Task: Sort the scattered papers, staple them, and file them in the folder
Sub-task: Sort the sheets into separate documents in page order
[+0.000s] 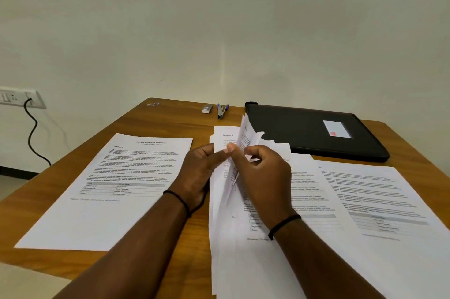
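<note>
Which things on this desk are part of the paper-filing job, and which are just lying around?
Job: held sheaf of papers, loose sheets, stapler, staple box, black folder.
Lying about: wall socket, black cable, small shiny thing.

A sheaf of white printed papers (225,201) stands roughly on edge near the middle of the desk (155,118), its sheets fanned apart at the top, one page curling back. To its left a single printed sheet (109,189) with a heading and a small table lies flat. To its right more printed sheets (365,196) lie flat and overlapping. A black folder (304,128), closed, with a white label, lies flat at the far right. A small stapler (222,111) rests near the far edge, a little box (207,109) just beside it.
</note>
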